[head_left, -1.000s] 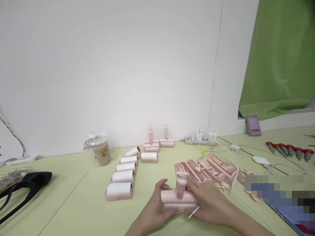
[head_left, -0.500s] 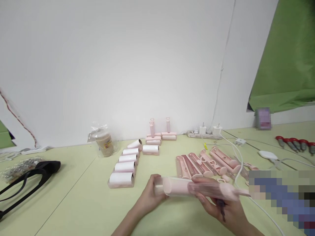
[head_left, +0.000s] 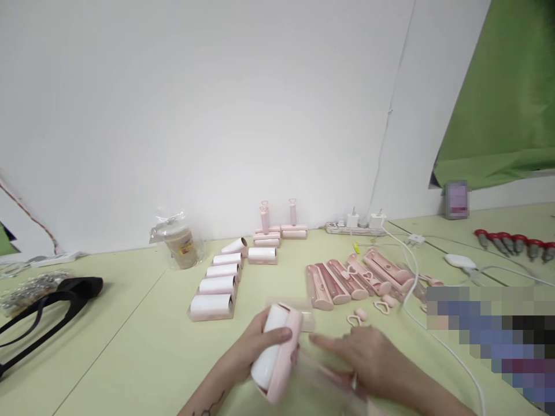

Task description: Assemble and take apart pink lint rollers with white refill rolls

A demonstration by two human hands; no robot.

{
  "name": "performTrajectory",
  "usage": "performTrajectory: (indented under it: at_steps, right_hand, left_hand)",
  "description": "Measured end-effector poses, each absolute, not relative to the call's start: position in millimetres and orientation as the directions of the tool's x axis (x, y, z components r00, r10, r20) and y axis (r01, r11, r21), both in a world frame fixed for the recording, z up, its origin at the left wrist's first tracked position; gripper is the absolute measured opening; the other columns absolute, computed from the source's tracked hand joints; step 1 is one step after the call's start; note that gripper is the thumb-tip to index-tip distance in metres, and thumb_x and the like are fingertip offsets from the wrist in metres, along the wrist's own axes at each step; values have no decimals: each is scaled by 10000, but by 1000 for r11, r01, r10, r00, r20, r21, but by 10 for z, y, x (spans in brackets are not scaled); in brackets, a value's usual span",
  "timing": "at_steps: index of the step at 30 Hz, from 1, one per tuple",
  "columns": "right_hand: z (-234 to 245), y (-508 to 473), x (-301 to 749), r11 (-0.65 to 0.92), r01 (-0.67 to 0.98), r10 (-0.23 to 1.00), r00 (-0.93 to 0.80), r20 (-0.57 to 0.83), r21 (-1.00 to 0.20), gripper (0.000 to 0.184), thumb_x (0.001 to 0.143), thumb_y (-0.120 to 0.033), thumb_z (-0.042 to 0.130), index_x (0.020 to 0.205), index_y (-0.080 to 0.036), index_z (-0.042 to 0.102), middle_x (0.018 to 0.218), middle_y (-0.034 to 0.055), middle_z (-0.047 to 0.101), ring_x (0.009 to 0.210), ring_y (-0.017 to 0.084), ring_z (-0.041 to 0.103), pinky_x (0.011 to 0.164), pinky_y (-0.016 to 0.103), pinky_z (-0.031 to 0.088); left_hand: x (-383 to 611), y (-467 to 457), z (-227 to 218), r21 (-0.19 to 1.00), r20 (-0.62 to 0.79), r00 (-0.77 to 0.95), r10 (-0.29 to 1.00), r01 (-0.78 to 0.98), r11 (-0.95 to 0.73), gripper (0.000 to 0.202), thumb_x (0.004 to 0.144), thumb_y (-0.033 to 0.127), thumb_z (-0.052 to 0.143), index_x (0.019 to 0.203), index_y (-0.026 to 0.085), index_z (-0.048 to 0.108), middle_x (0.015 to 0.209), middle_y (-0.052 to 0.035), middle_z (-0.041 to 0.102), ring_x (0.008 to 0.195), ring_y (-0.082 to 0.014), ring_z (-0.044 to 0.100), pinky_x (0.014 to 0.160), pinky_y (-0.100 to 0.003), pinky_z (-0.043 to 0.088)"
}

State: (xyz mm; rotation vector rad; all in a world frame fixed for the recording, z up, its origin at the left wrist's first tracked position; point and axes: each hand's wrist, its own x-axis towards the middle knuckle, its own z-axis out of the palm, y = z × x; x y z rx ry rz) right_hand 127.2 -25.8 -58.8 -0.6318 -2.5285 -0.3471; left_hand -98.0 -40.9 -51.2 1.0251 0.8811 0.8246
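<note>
A pink lint roller with a white paper roll (head_left: 272, 338) is tilted in front of me. My left hand (head_left: 255, 341) is closed around its roller head, thumb across the pink holder. My right hand (head_left: 368, 358) has its index finger stretched toward the roller while the other fingers wrap the blurred translucent handle (head_left: 321, 372). Just behind the roller head, a clear cover (head_left: 307, 321) lies on the table. Near my right hand are loose pink heart-shaped rings (head_left: 355, 319) and a small pink cap (head_left: 361, 314).
At left stand several white rolls in clear-pink cases (head_left: 212, 303). Finished-looking lint rollers (head_left: 293, 222) stand by the wall. Several pink handle parts (head_left: 342, 282) lie at right, beside a white cable (head_left: 455, 364). A bagged cup (head_left: 182, 248), power strip (head_left: 353, 229) and red-topped tools (head_left: 511, 242) sit farther out.
The lint roller has turned from lying crosswise to pointing its roll at me at a slant. The clear cover, formerly at my left hand, now lies on the table. My right hand moved lower.
</note>
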Motion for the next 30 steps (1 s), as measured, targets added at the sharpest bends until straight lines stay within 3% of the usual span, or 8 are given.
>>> performTrajectory:
  at_steps: [2,4,7,9,14,21,26,30]
  right_hand:
    - [-598,-110,1371,687,721,659,-569,491,-87,189,780,-280,474,952,-228,534,468,-46,539,403,131,493,431,225,302]
    - [-585,-20,1470,509,800,836,-371,404,-318,182,740,-265,480,917,-225,472,545,-47,526,456,134,500,449,216,341]
    - [-540,-58,1498,440,668,897,-300,324,-600,113,795,-226,368,903,-231,400,736,-10,546,650,144,552,571,239,438]
    - [-522,-158,1421,478,564,874,-384,298,-674,148,862,-254,311,950,-233,427,848,18,575,784,149,566,679,253,454]
    - [-568,-338,1192,615,561,781,-532,328,-555,303,891,-307,350,1157,-290,493,1045,26,635,875,171,599,719,258,447]
    - [-611,-388,1199,674,678,719,-510,472,-293,323,894,-280,341,1152,-263,535,617,-4,639,495,123,567,463,204,365]
    - [-564,-410,1210,685,715,657,-522,544,-142,295,894,-274,354,1111,-249,553,568,-20,608,457,108,554,417,209,269]
    - [-489,-451,1167,701,713,607,-618,500,31,287,885,-246,357,1126,-249,514,517,-46,587,408,121,548,392,250,186]
  left_hand:
    - [-1005,-380,-517,952,-217,269,938,-154,264,385,647,405,665,905,190,475,652,4,595,554,-132,555,591,-285,459]
    - [-1032,-345,-523,974,-188,170,967,-94,206,359,666,440,625,872,185,477,654,-3,600,556,-145,558,590,-297,460]
    - [-1015,-333,-524,988,-80,72,994,139,69,314,668,417,605,841,168,524,712,-17,613,660,-184,571,651,-307,452]
    - [-965,-348,-524,960,-5,57,998,280,-11,275,676,361,589,857,160,548,778,-28,623,745,-206,567,699,-307,439]
    - [-855,-388,-533,930,32,89,996,363,-62,265,697,278,535,930,152,547,853,-37,628,766,-197,557,700,-278,429]
    - [-831,-425,-530,936,32,92,995,346,-62,239,712,275,531,922,161,546,863,-34,629,752,-189,553,684,-266,432]
    - [-799,-453,-539,942,16,131,991,330,-59,235,718,266,523,930,163,531,855,-33,615,780,-195,555,703,-276,434]
    - [-737,-492,-573,949,38,131,991,307,-77,215,698,214,517,905,162,539,840,-34,612,775,-194,551,714,-277,432]
